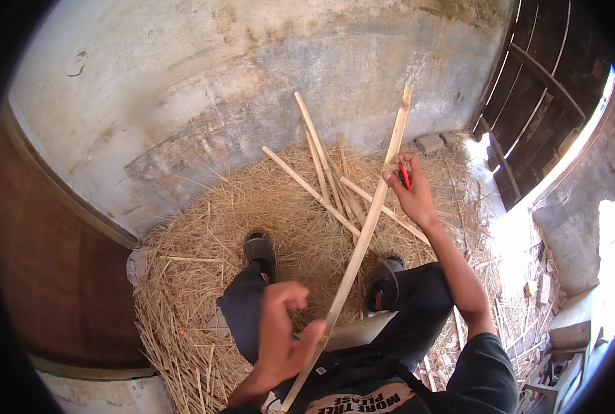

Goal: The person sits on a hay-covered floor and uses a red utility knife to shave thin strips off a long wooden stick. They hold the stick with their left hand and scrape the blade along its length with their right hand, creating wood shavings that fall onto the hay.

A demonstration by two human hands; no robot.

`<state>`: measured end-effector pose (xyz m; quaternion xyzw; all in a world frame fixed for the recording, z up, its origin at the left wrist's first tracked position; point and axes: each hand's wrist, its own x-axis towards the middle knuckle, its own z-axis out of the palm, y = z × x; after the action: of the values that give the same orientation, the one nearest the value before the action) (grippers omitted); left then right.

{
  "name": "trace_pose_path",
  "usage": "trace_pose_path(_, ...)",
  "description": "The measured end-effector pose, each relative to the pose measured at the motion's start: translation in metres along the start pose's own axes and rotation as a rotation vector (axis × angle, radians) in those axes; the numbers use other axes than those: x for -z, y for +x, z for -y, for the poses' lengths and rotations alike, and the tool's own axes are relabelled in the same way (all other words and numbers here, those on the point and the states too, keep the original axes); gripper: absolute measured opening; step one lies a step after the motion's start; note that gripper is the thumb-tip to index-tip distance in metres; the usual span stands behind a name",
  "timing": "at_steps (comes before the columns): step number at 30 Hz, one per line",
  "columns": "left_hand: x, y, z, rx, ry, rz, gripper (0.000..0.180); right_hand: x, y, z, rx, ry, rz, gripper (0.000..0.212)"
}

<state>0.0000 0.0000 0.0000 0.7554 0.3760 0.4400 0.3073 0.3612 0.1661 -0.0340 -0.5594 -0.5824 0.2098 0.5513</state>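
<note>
A long, pale split-bamboo strip (pixel 364 241) runs slantwise from my lap up toward the wall. My right hand (pixel 416 196) grips it near its upper end, fingers closed round it. A small red and black tool (pixel 404 175) is tucked in the same hand; its kind is hidden by the fingers. Beside the strip's lower part, my left hand (pixel 280 345) is open, its thumb and fingers spread and slightly blurred. The thumb is close to the strip; whether it touches I cannot tell.
More bamboo strips (pixel 311 186) lie crossed on the shavings-covered floor (pixel 190 290) between my feet and the stained wall (pixel 252 76). A brown panel (pixel 59 262) stands at left. On the right are a dark slatted wooden door (pixel 535 90) and a pale block (pixel 571 323).
</note>
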Motion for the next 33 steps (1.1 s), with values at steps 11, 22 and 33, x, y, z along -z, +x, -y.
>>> trace_pose_path(11,-0.035,-0.088,0.063,0.903,-0.699,0.402,0.022,0.001,-0.001,0.040,-0.093,0.166,-0.069,0.041)
trace_pose_path(22,-0.003,-0.002,0.021,0.726,-0.803,0.211,0.029,-0.003,-0.071,0.100,0.144,-0.009,0.253,0.039)
trace_pose_path(33,-0.012,0.032,-0.012,0.718,-0.696,0.181,0.022,-0.024,-0.102,0.093,0.428,0.083,0.494,0.041)
